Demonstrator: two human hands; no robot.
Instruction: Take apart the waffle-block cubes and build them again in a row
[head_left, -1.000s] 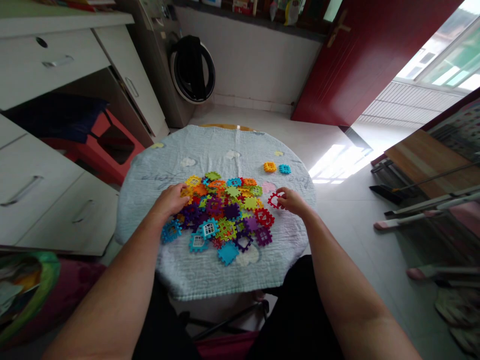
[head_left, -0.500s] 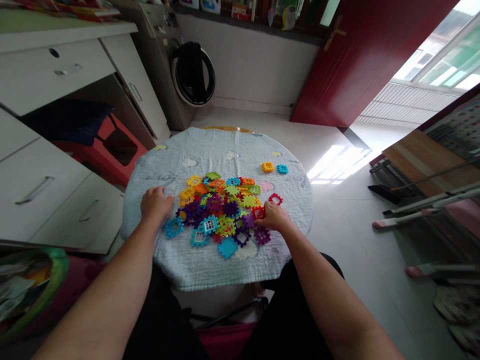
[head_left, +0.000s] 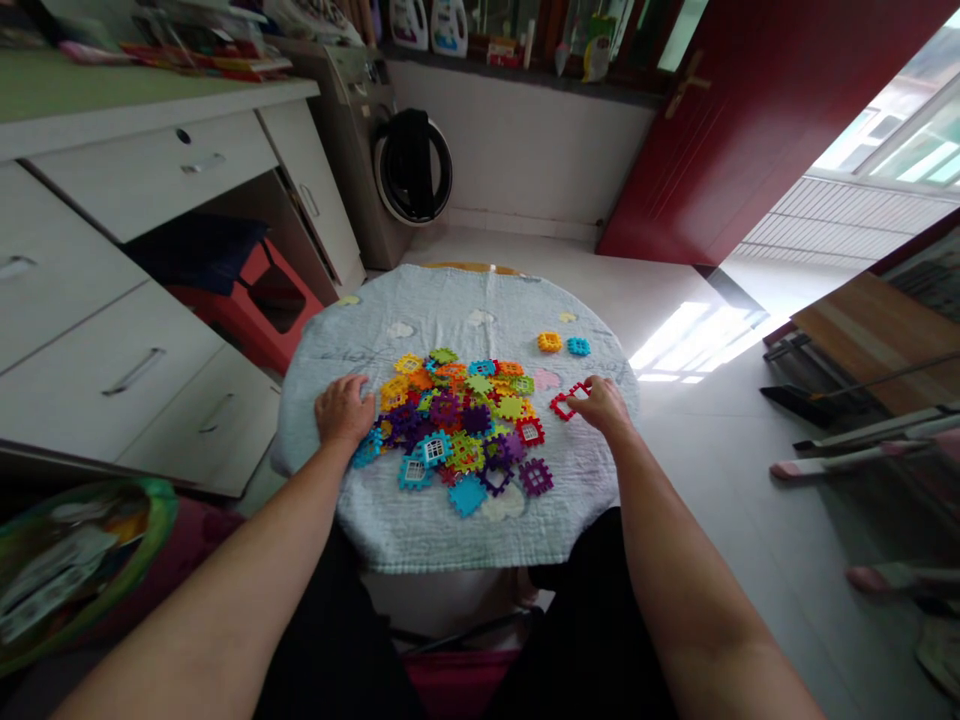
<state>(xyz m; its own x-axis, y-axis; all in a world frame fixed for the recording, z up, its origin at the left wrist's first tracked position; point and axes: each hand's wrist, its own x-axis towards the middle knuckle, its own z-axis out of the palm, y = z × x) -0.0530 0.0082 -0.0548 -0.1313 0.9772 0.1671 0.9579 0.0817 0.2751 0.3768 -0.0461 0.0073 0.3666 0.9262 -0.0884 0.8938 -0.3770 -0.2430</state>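
A heap of colourful toothed plastic building tiles point(head_left: 476, 415) lies on the cloth-covered round table point(head_left: 420, 310). My left hand point(head_left: 345, 408) rests at the heap's left edge, fingers spread loosely on the cloth, close to a blue tile point(head_left: 367, 448). To the right of the heap, my right hand point(head_left: 606, 405) has thumb and fingers closed on red toothed tile point(head_left: 581, 391). Its fingers partly cover the red; whether one or two tiles are there is hard to tell. A red window tile point(head_left: 530, 432) lies at the heap's right side.
A yellow tile point(head_left: 550, 342) and a blue tile point(head_left: 578, 346) lie apart at the table's far right. Left of the table are a red stool point(head_left: 281, 315) and white drawers point(head_left: 135, 350). A bin point(head_left: 161, 510) stands at lower left, a washing machine point(head_left: 360, 150) behind.
My right hand has moved right and slightly away from me, from the heap's edge to the red tile beyond it. My left hand stays beside the heap. The camera view has shifted.
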